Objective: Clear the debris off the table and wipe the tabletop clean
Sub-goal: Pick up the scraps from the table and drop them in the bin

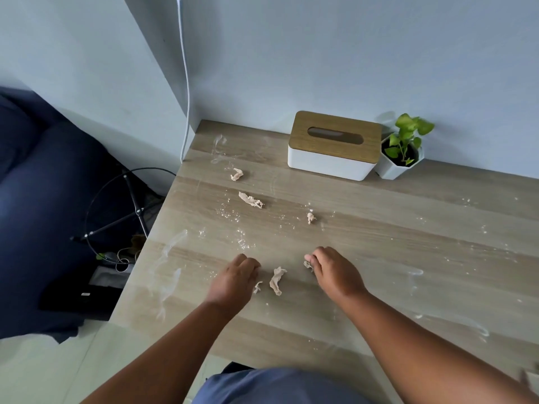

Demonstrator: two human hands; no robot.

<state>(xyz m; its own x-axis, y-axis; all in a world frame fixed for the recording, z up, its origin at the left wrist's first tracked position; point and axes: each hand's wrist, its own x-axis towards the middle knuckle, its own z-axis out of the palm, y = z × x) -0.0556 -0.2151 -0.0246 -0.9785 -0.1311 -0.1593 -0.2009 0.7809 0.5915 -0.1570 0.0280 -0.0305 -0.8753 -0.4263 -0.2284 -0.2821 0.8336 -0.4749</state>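
we see both hands down near the table's [393, 258] front edge, where the closest debris lies, likely so the scraps can be gathered first. our right hand [335, 272] has its fingers curled, pinching a small scrap [308, 264]. our left hand [236, 277] is curled beside a tiny bit [257, 286]; whether it holds anything we cannot tell. a long strip [277, 280] lies between them. more pieces [250, 199] sit toward the back left corner, amid white smears.

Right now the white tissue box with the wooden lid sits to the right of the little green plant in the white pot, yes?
No. The head view shows the white tissue box with the wooden lid to the left of the little green plant in the white pot, not the right.
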